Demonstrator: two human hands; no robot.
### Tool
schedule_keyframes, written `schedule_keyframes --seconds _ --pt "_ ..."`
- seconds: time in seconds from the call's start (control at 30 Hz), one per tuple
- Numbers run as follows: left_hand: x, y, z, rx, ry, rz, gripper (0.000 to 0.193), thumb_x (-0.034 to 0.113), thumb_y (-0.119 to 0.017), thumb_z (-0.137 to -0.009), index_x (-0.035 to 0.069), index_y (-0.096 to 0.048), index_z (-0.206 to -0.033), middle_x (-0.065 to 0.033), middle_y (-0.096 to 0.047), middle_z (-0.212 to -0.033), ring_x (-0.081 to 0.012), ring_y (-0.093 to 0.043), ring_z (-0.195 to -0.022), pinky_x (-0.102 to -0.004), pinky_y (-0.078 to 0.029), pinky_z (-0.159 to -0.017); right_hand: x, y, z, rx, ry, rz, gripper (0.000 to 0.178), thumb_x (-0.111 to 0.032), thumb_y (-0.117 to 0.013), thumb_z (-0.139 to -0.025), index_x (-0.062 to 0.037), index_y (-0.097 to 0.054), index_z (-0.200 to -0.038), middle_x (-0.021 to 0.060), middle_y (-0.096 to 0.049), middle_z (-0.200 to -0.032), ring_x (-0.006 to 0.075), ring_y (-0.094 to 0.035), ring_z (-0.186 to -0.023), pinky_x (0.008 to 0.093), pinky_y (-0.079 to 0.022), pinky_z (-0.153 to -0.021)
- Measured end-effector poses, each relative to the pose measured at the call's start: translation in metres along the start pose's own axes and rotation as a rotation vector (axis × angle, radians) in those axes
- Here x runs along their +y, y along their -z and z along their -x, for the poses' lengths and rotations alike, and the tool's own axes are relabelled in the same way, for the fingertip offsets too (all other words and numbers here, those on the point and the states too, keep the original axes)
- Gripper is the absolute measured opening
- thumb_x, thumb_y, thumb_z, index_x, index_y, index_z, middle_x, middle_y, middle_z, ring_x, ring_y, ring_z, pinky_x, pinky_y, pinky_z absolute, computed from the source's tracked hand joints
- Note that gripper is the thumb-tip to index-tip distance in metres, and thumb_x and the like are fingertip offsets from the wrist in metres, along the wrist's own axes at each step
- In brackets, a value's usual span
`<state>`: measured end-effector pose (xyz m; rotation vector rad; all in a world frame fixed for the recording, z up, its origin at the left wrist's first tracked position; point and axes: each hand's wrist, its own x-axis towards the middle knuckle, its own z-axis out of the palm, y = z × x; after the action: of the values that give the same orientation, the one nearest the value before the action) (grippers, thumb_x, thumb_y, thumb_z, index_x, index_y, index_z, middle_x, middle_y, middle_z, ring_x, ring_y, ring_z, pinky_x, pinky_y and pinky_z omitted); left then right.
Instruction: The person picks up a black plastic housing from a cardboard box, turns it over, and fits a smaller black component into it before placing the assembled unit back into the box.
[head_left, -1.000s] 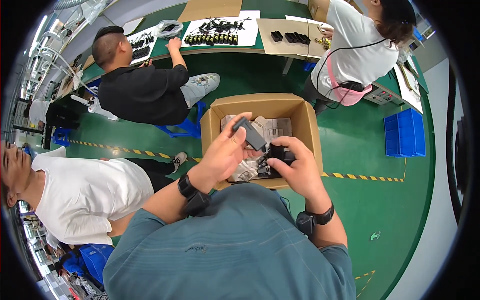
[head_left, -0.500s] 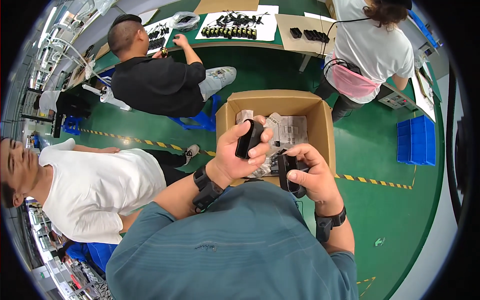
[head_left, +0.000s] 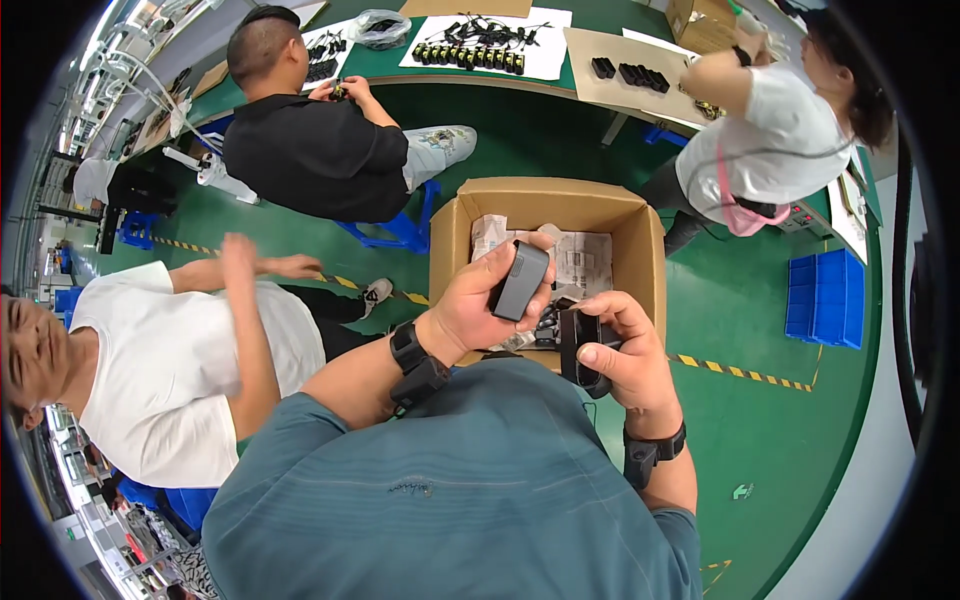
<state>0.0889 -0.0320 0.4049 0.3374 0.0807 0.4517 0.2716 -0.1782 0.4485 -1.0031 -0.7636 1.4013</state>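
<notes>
If the cardboard box [head_left: 548, 205] is the centre of the clock, the left hand [head_left: 475, 300] is toward nine o'clock, above the near part of this box. Its grip is closed around a dark grey casing [head_left: 522, 283], with the thumb on one side and the fingers on the other; the casing is tilted, its upper end leaning to one o'clock. The right hand [head_left: 635, 350] is between four and five o'clock, and its grip is clamped on a black oblong piece [head_left: 578, 345], between thumb and fingers. The two held pieces are near each other but do not touch. In the box there are printed papers [head_left: 585, 262] and some small black parts [head_left: 545, 325], partly hidden by the hands. Each wrist wears a black band.

At twelve o'clock stands the green desk [head_left: 620, 15]. On it, toward eleven, a row of black-and-yellow pieces [head_left: 468, 58] lies below black cables [head_left: 490, 32] on a white sheet; at one o'clock are black blocks [head_left: 643, 77] on a brown board. One co-worker in black [head_left: 310, 155] sits at ten o'clock, another with a pink waist bag [head_left: 745, 212] stands at two. A blue bin [head_left: 825, 300] is at three o'clock.
</notes>
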Motion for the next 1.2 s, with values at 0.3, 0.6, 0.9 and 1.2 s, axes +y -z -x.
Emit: schedule_keyframes --seconds 0.3,0.6,0.9,1.2 --pt "0.0 -0.001 0.0 -0.049 -0.014 -0.022 0.045 0.045 -0.049 -0.107 0.013 -0.053 -0.138 -0.0087 -0.062 -0.112 -0.018 -0.063 -0.084 -0.0306 -0.052 -0.062 -0.003 -0.003 0.0 -0.007 -0.002 0.006 0.046 -0.005 -0.082 -0.082 -0.0067 -0.059 -0.122 0.0055 -0.065 -0.12 0.0156 -0.061 -0.108 0.0307 -0.048 -0.096" --pt "-0.006 -0.007 0.004 -0.013 -0.001 -0.081 0.049 0.046 -0.049 -0.106 0.012 -0.049 -0.142 -0.0106 -0.06 -0.115 -0.0186 -0.061 -0.082 -0.0303 -0.05 -0.06 0.0 0.001 0.007 0.009 -0.017 -0.229 0.05 -0.015 -0.08 -0.088 -0.0114 -0.055 -0.13 0.0113 -0.064 -0.12 0.0182 -0.064 -0.097 0.0295 -0.054 -0.08" --pt "-0.016 -0.03 0.007 0.131 0.147 -0.366 0.043 0.028 -0.069 -0.098 0.013 -0.052 -0.134 -0.0073 -0.06 -0.113 -0.0192 -0.065 -0.085 -0.0333 -0.056 -0.067 0.031 0.028 -0.005 -0.131 0.108 -0.557 0.047 -0.031 -0.073 -0.096 -0.0249 -0.053 -0.138 0.0183 -0.06 -0.123 0.019 -0.062 -0.082 0.0328 -0.055 -0.07" --pt "-0.018 -0.082 -0.007 -0.097 -0.45 -1.664 0.07 0.021 -0.095 -0.067 0.01 -0.06 -0.126 -0.0093 -0.059 -0.121 -0.0224 -0.069 -0.093 -0.034 -0.057 -0.082 0.041 0.024 -0.01 -0.202 0.168 -0.782 0.047 -0.022 -0.071 -0.097 -0.0248 -0.051 -0.14 0.0192 -0.062 -0.124 0.0242 -0.069 -0.095 0.0357 -0.061 -0.079"
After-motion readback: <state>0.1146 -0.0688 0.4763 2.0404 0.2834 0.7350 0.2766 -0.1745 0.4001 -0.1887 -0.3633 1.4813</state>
